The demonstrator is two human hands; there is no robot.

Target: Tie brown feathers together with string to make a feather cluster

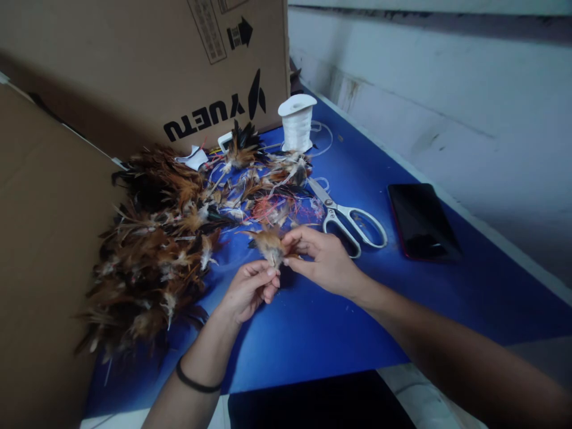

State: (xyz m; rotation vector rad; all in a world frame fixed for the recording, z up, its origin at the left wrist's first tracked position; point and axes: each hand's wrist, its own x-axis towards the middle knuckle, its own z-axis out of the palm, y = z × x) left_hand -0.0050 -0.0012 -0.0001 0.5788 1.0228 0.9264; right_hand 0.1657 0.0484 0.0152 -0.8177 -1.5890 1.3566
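A small bunch of brown feathers (269, 243) is held up over the blue table between my two hands. My left hand (252, 290) pinches its pale lower end between thumb and fingertips. At its right side, my right hand (324, 259) has thumb and fingers closed on the feathers' edge; the exact spot is partly hidden by the fingers. Just beyond my right hand lie silver scissors (342, 217), blades pointing away to the left. Loose feathers and red and white thread scraps (268, 208) are scattered behind the bunch.
Bundled brown feathers (147, 262) heap along the table's left side. Large cardboard boxes (134, 71) stand at the back and left. A white ribbon spool (297, 125) stands near the back. A dark phone (422, 220) lies right, near the wall (447, 107).
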